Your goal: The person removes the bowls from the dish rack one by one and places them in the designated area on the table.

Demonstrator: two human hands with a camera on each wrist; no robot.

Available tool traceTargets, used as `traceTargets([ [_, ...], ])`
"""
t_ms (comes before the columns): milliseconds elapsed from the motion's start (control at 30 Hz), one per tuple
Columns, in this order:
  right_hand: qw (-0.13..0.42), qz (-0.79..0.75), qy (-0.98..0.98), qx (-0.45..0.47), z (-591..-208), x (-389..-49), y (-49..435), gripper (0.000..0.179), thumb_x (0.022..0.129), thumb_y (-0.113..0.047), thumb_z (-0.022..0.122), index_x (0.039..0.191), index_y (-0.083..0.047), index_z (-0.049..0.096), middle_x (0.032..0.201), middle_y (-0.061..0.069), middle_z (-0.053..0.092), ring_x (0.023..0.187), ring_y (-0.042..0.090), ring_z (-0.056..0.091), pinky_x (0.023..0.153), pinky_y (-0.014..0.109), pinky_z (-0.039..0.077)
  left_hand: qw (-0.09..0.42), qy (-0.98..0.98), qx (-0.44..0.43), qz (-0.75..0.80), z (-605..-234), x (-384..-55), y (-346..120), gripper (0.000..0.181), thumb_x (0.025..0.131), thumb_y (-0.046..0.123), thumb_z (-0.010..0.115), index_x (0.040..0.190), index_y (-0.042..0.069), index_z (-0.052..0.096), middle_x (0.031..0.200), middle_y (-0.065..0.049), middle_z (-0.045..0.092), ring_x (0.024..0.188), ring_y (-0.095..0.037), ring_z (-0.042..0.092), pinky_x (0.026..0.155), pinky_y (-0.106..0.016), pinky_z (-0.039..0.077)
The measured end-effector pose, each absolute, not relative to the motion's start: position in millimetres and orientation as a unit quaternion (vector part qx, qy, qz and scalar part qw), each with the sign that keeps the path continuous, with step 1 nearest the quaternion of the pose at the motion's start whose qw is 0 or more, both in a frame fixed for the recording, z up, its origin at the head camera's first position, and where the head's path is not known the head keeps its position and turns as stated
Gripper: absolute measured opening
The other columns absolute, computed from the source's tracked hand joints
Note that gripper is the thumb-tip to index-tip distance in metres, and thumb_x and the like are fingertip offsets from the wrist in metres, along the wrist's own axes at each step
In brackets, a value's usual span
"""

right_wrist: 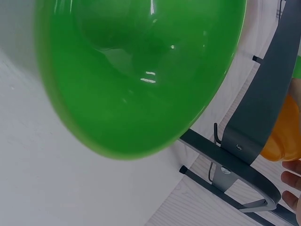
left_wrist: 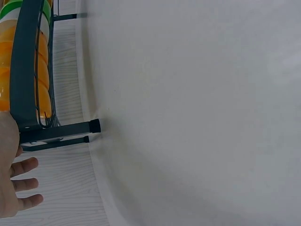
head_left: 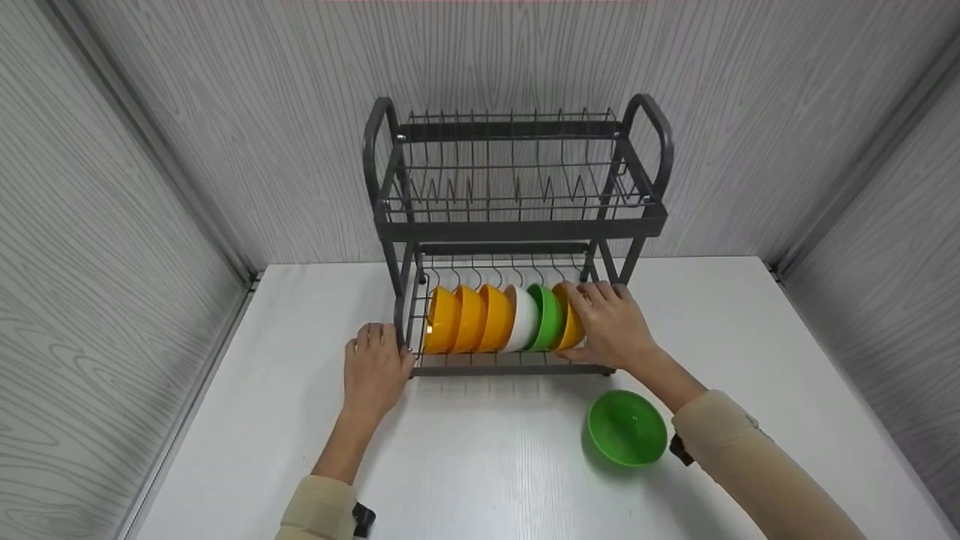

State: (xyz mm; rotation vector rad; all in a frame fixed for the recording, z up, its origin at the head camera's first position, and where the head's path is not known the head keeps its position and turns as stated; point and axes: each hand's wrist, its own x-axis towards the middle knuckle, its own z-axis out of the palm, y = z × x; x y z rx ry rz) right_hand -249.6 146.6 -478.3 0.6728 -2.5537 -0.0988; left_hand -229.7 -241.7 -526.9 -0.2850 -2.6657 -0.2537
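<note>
My right hand point(head_left: 615, 322) grips an orange bowl point(head_left: 572, 326) at the right end of a row on the lower tier of a dark dish rack point(head_left: 517, 230), thumb at its lower front and fingers over the top. Beside that bowl stand a green bowl point(head_left: 546, 319), a white bowl point(head_left: 523, 322) and three more orange bowls point(head_left: 470, 321), all on edge. My left hand point(head_left: 375, 367) touches the rack's lower left front corner. Its fingers point(left_wrist: 27, 183) stretch out past the frame in the left wrist view; the thumb is mostly hidden there.
Another green bowl point(head_left: 627, 427) rests mouth up on the white table point(head_left: 480, 465), in front of the rack's right corner and below my right forearm. The upper tier point(head_left: 510, 169) of wire slots holds no dishes. Grey wood-grain panels point(head_left: 225, 112) stand behind and at both sides.
</note>
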Motion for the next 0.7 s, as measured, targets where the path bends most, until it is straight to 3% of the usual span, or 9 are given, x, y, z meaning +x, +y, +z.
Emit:
traceTargets([
  [700, 0.255, -0.055, -0.930, 0.259, -468.8, -245.9, 149.1, 0.111, 0.063, -0.070, 0.091, 0.148, -0.012, 0.049, 0.124, 0.015, 0.067, 0.110, 0.037, 0.066, 0.090, 0.053, 0.059, 0.212, -0.968, -0.104, -0.091, -524.2, -230.2, -241.8, 0.035, 0.100, 0.027, 0.062, 0.115, -0.004, 0.058, 0.119, -0.030, 0.067, 0.121, -0.046, 0.063, 0.098, -0.056, 0.055],
])
